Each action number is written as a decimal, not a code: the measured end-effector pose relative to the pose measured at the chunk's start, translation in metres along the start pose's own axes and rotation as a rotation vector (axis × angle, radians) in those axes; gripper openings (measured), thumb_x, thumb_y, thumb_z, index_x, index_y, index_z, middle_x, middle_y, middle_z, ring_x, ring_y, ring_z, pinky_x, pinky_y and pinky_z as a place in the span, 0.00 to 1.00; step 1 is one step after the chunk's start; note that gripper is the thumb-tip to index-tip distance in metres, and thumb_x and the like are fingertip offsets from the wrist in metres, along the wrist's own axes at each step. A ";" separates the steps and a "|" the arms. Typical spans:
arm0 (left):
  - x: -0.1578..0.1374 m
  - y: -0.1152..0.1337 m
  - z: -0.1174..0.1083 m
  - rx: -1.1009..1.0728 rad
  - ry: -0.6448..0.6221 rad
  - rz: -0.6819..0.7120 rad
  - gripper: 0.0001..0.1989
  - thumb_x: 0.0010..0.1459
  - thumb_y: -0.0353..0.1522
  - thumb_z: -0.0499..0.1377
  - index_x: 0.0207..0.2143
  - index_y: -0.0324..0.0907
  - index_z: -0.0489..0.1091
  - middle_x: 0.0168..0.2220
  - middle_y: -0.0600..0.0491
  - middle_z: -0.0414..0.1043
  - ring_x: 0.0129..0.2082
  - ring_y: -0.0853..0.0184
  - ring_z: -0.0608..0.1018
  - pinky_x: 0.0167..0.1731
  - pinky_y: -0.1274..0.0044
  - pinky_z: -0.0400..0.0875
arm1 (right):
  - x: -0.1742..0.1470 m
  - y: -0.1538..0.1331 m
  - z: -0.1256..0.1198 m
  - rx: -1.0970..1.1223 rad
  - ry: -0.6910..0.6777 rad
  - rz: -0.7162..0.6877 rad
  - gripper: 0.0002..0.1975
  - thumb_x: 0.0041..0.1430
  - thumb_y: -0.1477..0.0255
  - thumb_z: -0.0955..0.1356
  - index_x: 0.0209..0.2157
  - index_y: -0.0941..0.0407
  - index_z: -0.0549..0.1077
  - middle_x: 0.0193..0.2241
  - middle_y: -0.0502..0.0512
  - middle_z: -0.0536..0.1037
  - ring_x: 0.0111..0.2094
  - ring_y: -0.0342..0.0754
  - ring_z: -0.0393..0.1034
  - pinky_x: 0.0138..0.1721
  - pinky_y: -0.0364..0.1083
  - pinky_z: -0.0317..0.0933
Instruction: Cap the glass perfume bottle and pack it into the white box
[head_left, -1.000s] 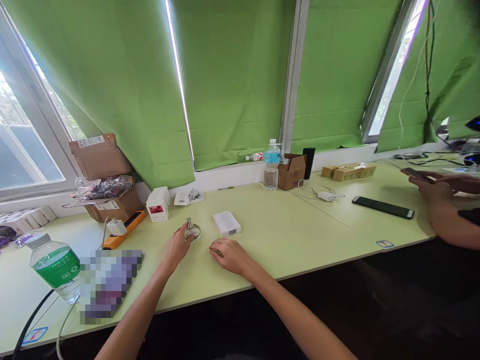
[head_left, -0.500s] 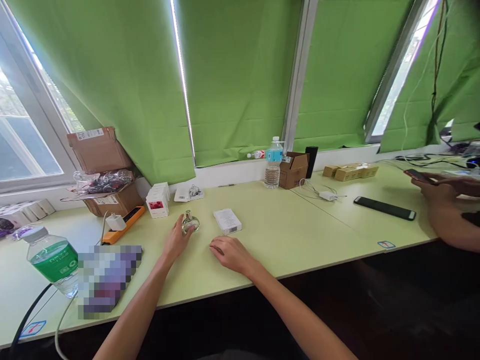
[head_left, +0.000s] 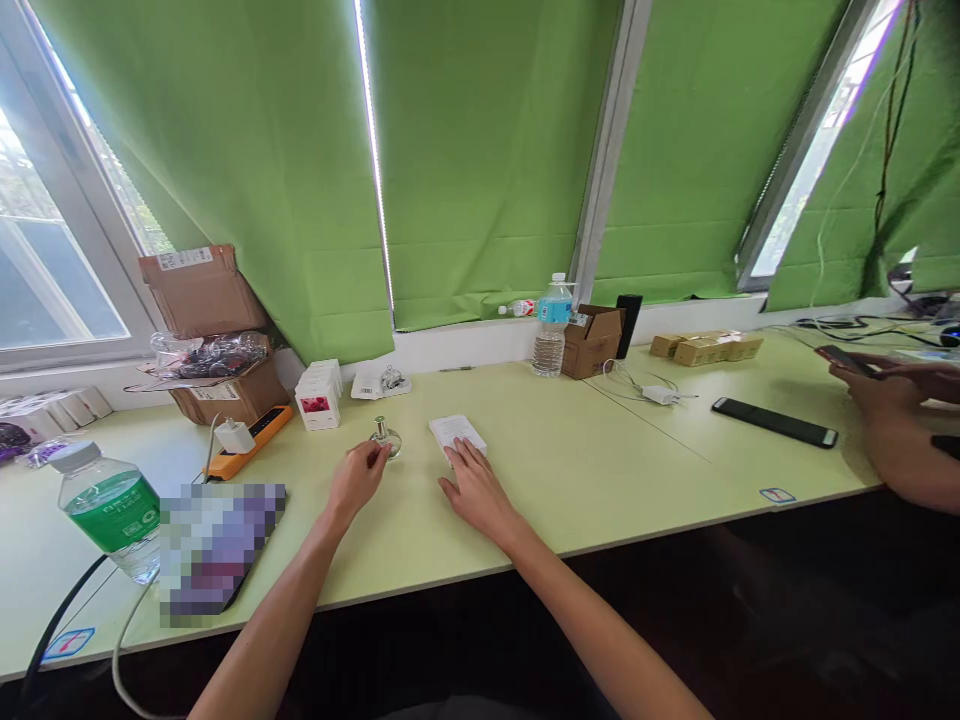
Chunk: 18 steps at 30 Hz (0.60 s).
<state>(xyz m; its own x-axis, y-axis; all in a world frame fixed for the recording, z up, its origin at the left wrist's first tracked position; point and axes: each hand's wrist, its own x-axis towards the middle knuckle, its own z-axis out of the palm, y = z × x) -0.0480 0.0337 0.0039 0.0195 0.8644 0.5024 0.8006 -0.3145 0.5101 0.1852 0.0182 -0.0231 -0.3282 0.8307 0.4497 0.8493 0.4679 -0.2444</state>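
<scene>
The right grip [head_left: 480, 492] is advanced to the box [head_left: 448, 427]; its fingers are now laid over the near half of the top face, with the thumb held apart toward 10 o'clock. The left grip [head_left: 358, 482], previously spread around the bottle [head_left: 388, 437], is drawn together at the bottle's near side; whether it is clamped there cannot be told. Both items are therefore judged to be engaged at once. The bottle is located on the surface [head_left: 600, 480], at 9 o'clock from the box. Its cap is directed upward and its axis is nearly upright; slight tilt cannot be excluded. The box is laid flat, its long axis aligned from 11 to 5 o'clock.
</scene>
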 end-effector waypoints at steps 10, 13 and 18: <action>-0.006 0.010 0.001 0.033 -0.173 0.074 0.20 0.61 0.44 0.50 0.21 0.43 0.66 0.22 0.54 0.68 0.22 0.68 0.68 0.24 0.77 0.55 | -0.002 0.000 0.001 -0.092 -0.076 0.001 0.27 0.62 0.67 0.62 0.60 0.61 0.59 0.63 0.68 0.56 0.65 0.60 0.46 0.63 0.62 0.34; -0.008 0.011 0.001 0.037 -0.194 0.077 0.19 0.61 0.43 0.49 0.22 0.43 0.66 0.22 0.54 0.68 0.22 0.67 0.68 0.24 0.77 0.55 | -0.002 -0.003 -0.001 -0.087 -0.062 -0.008 0.25 0.63 0.67 0.62 0.59 0.60 0.61 0.62 0.67 0.59 0.64 0.59 0.49 0.63 0.62 0.35; -0.010 0.013 0.001 0.035 -0.210 0.079 0.19 0.61 0.43 0.49 0.22 0.43 0.66 0.23 0.54 0.69 0.23 0.67 0.68 0.25 0.76 0.55 | -0.002 -0.009 -0.005 -0.076 -0.028 -0.030 0.20 0.64 0.68 0.62 0.56 0.59 0.65 0.58 0.64 0.65 0.60 0.56 0.57 0.63 0.60 0.37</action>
<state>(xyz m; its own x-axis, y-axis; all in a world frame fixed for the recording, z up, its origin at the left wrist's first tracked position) -0.0370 0.0216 0.0048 0.2045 0.9015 0.3813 0.8116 -0.3740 0.4489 0.1805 0.0112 -0.0180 -0.3640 0.8254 0.4316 0.8678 0.4688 -0.1647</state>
